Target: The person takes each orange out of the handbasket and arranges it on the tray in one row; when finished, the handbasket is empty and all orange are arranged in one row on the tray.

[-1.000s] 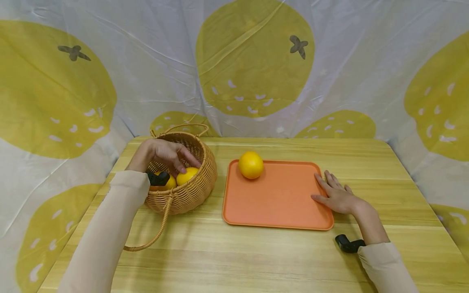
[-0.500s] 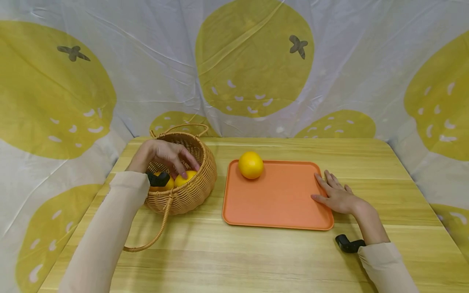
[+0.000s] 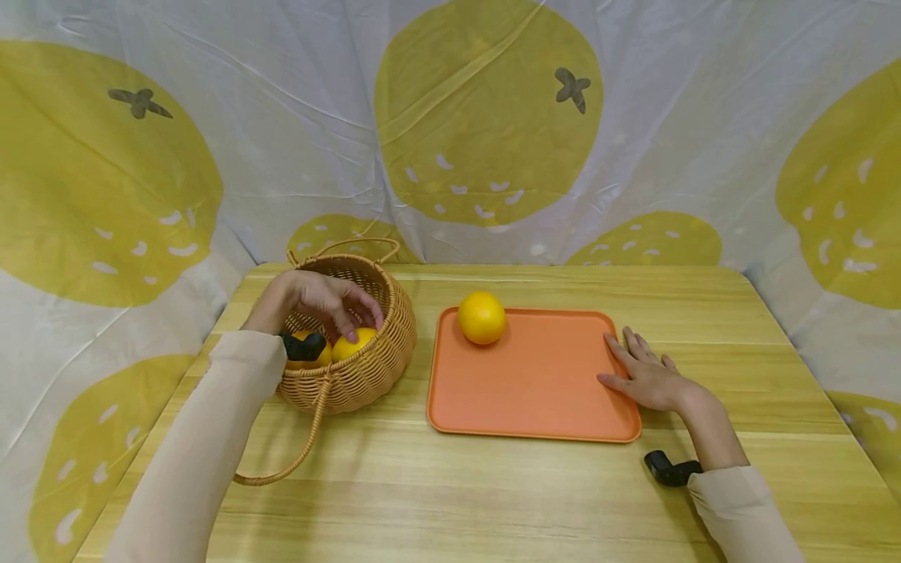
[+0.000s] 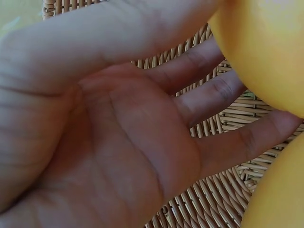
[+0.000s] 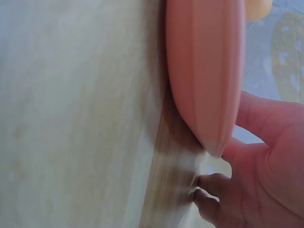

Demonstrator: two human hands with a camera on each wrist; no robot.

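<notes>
Inside the wicker basket [image 3: 383, 375], my left hand [image 3: 327, 301] grips an orange [image 3: 357, 342]. The left wrist view shows thumb and fingers on opposite sides of that orange [image 4: 268, 47], with the palm [image 4: 128, 137] apart from it. A second orange [image 4: 280, 190] lies close below the fingertips, partly covered by the wrist camera in the head view. My right hand [image 3: 651, 381] rests with fingers spread at the right edge of the coral tray [image 3: 542, 391]. In the right wrist view, its thumb touches the tray's rim [image 5: 204, 61] and other fingertips reach the table.
Another orange [image 3: 482, 317] sits in the tray's back left corner. One basket handle [image 3: 303, 453] lies down toward the front of the wooden table [image 3: 436, 500]; the other [image 3: 352, 242] leans toward the back. A curtain [image 3: 493, 117] with printed fruit hangs behind.
My left fingers have closed in around the orange in the basket, which has shifted slightly left. The right hand, the tray and its orange have stayed put.
</notes>
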